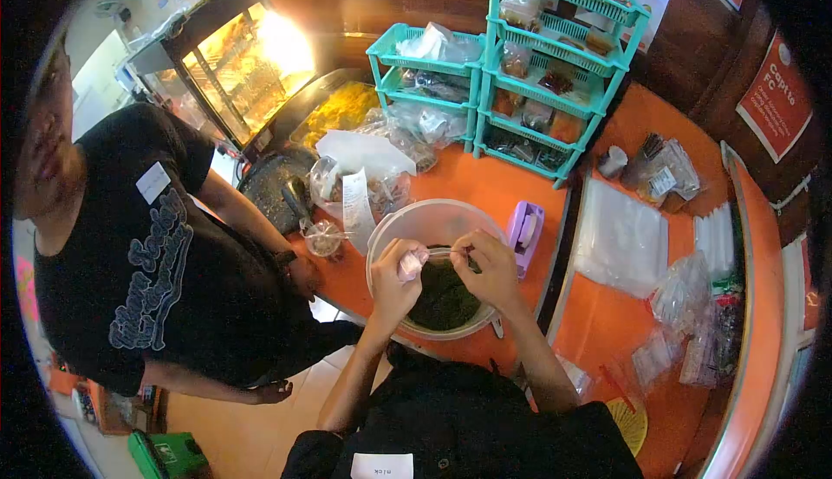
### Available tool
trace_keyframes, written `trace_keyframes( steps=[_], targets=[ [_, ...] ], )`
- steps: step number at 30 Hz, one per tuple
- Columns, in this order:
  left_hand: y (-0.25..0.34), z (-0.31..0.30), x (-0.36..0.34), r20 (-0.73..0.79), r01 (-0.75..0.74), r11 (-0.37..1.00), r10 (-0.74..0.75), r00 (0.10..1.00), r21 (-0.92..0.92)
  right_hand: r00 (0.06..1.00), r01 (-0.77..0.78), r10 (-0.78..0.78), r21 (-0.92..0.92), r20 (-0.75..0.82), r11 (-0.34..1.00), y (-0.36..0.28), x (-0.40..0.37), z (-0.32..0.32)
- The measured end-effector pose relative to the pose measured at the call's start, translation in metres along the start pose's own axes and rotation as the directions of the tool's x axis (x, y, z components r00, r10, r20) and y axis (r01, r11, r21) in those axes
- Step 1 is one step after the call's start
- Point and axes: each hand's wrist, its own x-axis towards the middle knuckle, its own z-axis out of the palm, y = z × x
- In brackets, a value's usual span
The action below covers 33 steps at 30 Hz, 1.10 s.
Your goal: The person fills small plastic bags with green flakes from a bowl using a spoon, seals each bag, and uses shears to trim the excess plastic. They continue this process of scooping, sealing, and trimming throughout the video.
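Observation:
My left hand (397, 287) is closed around a small crumpled clear plastic bag (413, 264). Its contents are too blurred to name. Level with it, my right hand (485, 278) has its fingertips pinched together; whatever they hold is too small to make out. Both hands are above a round whitish plastic tub (394, 223) with dark green, crumbly-looking stuff (440, 299) in it. Just right of the tub lies a purple tape dispenser (525, 238).
A person in a black shirt (165, 245) stands at left, one hand by the orange counter (442, 180). Behind are turquoise basket racks (555, 102), filled bags and a lit display case (234, 63). Clear plastic bags (620, 236) lie to the right.

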Motion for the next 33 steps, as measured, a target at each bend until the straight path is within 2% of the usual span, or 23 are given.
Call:
trace_keyframes(
  steps=[2,6,8,11,18,20,24,29,33],
  targets=[
    [-0.003,0.000,-0.001,-0.010,-0.032,1.000,0.031,0.999,-0.002,0.996,0.088,-0.088,-0.076,0.009,0.993,0.004,0.000,0.000],
    [-0.005,0.000,-0.004,-0.040,-0.042,0.999,0.042,0.998,-0.009,0.998,0.021,-0.022,0.027,0.054,0.999,0.003,0.001,0.004],
    [-0.002,-0.002,-0.006,0.008,-0.011,1.000,0.011,1.000,-0.028,0.994,-0.037,0.029,0.071,0.108,0.997,0.000,0.001,0.006],
    [-0.003,-0.001,-0.007,0.020,0.003,0.999,-0.002,1.000,-0.053,0.994,0.002,0.003,-0.047,0.105,0.999,0.002,0.000,0.009],
    [-0.011,0.005,-0.012,0.051,0.006,0.996,-0.002,0.999,-0.083,0.991,0.039,-0.031,-0.058,0.132,0.998,-0.001,-0.003,0.013],
    [-0.012,0.008,-0.014,0.025,0.054,0.988,-0.051,0.998,-0.147,0.992,-0.001,0.005,-0.034,0.126,0.999,0.004,-0.005,0.014],
    [-0.020,0.006,-0.016,0.045,0.133,0.967,-0.126,0.991,-0.219,0.994,0.061,-0.054,-0.081,0.092,0.995,-0.003,-0.003,0.011],
    [-0.016,0.011,-0.019,0.025,0.089,0.980,-0.085,0.996,-0.177,0.987,0.125,-0.108,-0.146,0.120,0.981,-0.009,-0.003,0.015],
    [-0.020,0.020,-0.026,-0.022,0.084,0.985,-0.088,0.996,-0.152,0.989,0.109,-0.085,-0.205,0.122,0.973,-0.010,-0.004,0.019]
  ],
)
